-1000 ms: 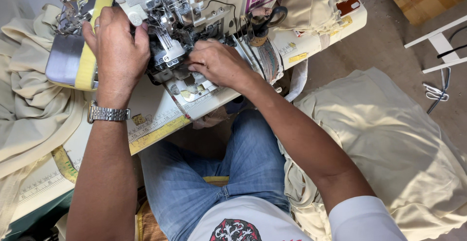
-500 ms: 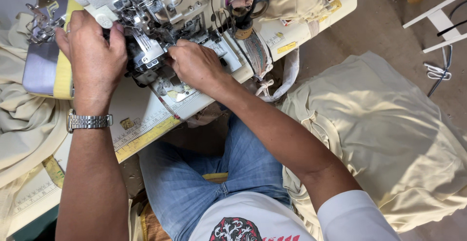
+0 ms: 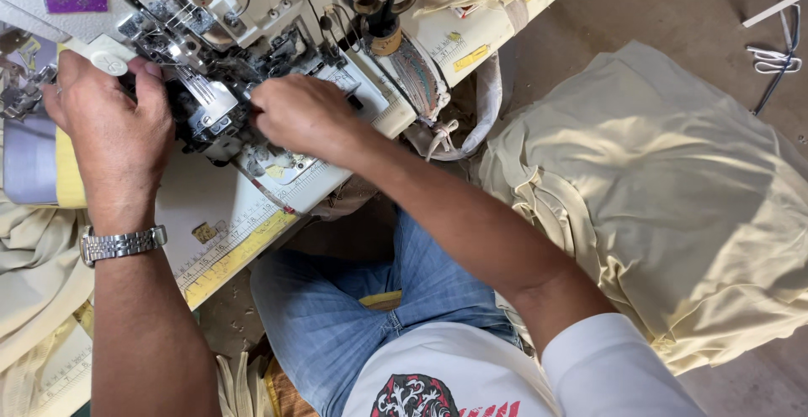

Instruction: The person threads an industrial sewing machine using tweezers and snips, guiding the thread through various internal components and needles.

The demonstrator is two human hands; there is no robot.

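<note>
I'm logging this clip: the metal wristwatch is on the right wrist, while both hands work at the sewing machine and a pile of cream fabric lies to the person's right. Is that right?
Not quite. The head view shows the metal wristwatch on the left wrist, not the right. The rest holds: the left hand and right hand both work at the sewing machine, and the pile of cream fabric lies to the person's right.

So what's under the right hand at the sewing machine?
The right hand covers part of the sewing machine, its fingers at the metal looper area. Whatever the fingertips pinch is hidden. The left hand grips the machine's left side.
</note>
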